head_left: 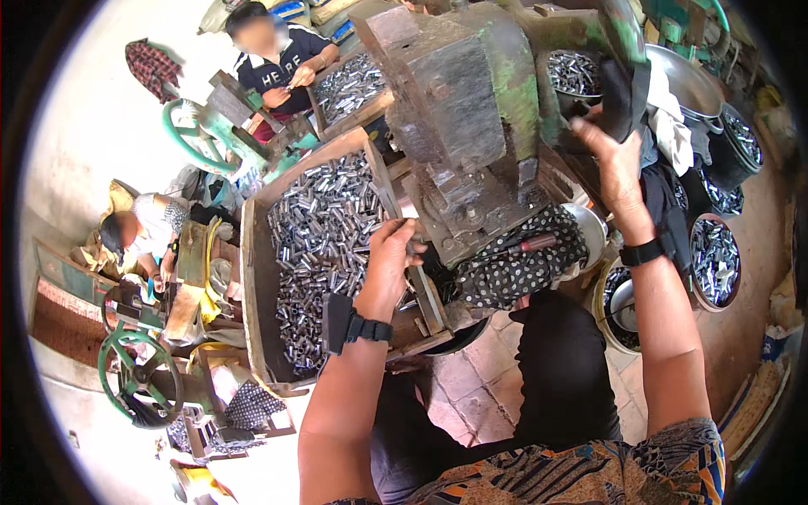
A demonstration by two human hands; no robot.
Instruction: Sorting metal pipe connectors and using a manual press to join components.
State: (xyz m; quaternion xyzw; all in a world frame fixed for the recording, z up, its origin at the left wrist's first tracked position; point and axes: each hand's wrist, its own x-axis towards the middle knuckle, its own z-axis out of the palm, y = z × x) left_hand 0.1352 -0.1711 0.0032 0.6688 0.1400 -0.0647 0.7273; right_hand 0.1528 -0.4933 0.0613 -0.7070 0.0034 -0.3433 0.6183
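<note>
1. You sit facing a heavy old press machine, its cast body dark with worn green paint, filling the upper middle of the view.
2. Your left hand reaches to the lower front of the press, fingers curled in and pinching a small dark metal piece just at the machine's base (the piece is too small to make out further).
3. Just left of that hand is a wooden tray heaped with short shiny metal tubes; your wrist, wearing a black band, crosses its right-hand edge.
4. Your right hand is raised to the upper right, fingers wrapped closed around the press's dark lever handle, which is padded with black cloth.
5. A black cloth with white dots lies draped below the press, between your two arms.
6. To your right stand round bowls of metal pieces, well apart from your right hand.
7. At far left, two other people sit at their own green hand-wheel presses, with another tray of tubes beside the upper person.
</note>
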